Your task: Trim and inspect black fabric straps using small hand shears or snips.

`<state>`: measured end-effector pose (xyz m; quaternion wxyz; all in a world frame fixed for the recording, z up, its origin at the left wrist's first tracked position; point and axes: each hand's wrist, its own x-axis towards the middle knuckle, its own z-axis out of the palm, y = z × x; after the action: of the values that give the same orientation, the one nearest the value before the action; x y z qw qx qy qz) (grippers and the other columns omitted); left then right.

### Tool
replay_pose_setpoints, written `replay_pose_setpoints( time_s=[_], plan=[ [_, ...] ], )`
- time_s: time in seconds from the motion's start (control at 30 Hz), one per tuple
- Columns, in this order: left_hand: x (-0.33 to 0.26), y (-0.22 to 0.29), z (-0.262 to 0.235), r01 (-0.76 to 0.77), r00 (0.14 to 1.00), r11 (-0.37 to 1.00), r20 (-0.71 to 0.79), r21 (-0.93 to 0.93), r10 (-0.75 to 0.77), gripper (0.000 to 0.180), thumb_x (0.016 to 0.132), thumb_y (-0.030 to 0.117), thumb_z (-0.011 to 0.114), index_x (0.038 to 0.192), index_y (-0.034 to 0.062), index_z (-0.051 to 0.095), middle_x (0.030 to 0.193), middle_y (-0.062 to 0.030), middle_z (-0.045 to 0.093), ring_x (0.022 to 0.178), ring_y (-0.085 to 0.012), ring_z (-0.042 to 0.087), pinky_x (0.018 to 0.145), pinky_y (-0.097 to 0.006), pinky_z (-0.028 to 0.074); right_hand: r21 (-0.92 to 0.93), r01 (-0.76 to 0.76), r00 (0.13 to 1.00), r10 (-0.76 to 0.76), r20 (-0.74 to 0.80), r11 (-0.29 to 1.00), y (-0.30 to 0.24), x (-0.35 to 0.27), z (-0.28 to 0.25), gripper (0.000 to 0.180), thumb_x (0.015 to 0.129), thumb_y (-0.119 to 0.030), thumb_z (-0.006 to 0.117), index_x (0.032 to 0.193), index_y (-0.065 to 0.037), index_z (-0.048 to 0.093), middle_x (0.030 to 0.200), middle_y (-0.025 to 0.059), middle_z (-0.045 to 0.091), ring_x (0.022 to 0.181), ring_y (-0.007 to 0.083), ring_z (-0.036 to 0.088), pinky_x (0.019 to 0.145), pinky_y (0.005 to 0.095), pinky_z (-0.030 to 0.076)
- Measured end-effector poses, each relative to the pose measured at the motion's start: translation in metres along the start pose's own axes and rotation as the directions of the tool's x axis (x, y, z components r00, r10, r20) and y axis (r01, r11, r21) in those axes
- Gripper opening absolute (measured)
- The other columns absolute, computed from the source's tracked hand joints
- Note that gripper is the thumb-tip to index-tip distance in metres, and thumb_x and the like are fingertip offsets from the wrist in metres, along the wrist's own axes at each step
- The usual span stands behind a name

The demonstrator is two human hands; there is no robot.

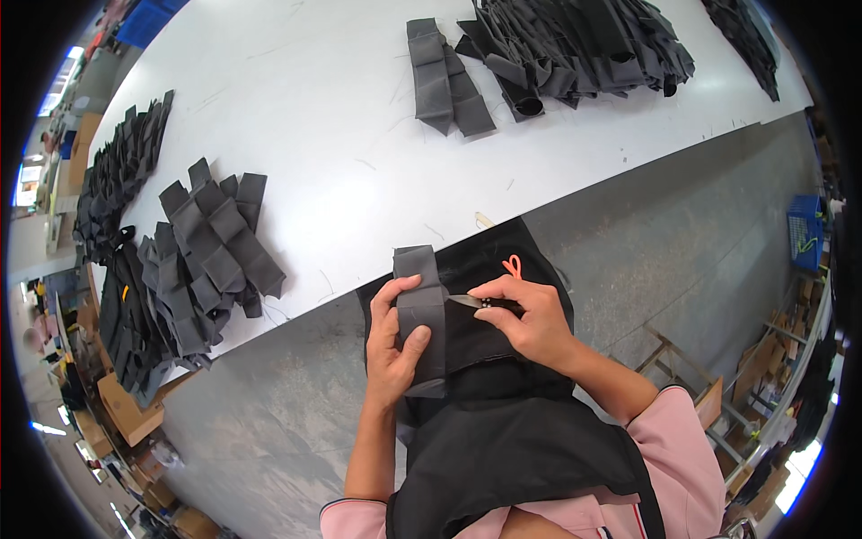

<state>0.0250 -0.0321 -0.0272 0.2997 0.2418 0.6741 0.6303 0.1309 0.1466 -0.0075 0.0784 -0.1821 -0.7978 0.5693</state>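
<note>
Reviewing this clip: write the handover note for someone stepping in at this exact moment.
Left hand grips a folded grey fabric piece upright over the lap. Right hand holds small thread snips, blade tip at the piece's right edge. Stacks of similar grey pieces lie at the left of the white table; more dark pieces are piled at its far side. This piece is mid-trim; which piles are already trimmed cannot be told.

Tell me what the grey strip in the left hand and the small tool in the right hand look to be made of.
Grey strip: likely woven fabric, matte; it folds softly and shows no shine. Small tool: likely metal blades, bright and glinting, in the right hand. Left hand grips the strip.
</note>
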Motion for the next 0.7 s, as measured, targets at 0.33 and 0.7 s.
replay_pose_setpoints(
  time_s=[0.33, 0.7],
  plan=[
    [0.001, 0.004, 0.000, 0.006, 0.999, 1.000, 0.040, 0.028, -0.007, 0.028, 0.085, 0.017, 0.060, 0.106, -0.0013, 0.061, 0.133, -0.0109, 0.044, 0.121, -0.0250, 0.040, 0.100, -0.035, 0.033, -0.021, 0.043, 0.997, -0.042, 0.060, 0.999, -0.009, 0.005, -0.003, 0.022, 0.079, -0.005, 0.068, 0.099, -0.001, 0.060, 0.085, 0.0081, 0.065, 0.073, 0.0174, 0.065, 0.065, 0.0272, 0.050],
    [0.000, 0.004, -0.002, -0.021, 0.997, 0.997, 0.072, 0.080, 0.016, 0.027, 0.085, 0.020, 0.060, 0.103, -0.0009, 0.061, 0.132, -0.0111, 0.046, 0.119, -0.0257, 0.041, 0.101, -0.037, 0.031, -0.144, 0.148, 0.970, -0.115, 0.213, 0.978, -0.008, 0.017, 0.007, 0.023, 0.080, -0.009, 0.068, 0.098, -0.002, 0.055, 0.082, 0.0109, 0.064, 0.073, 0.0252, 0.065, 0.065, 0.0309, 0.051]
  ],
)
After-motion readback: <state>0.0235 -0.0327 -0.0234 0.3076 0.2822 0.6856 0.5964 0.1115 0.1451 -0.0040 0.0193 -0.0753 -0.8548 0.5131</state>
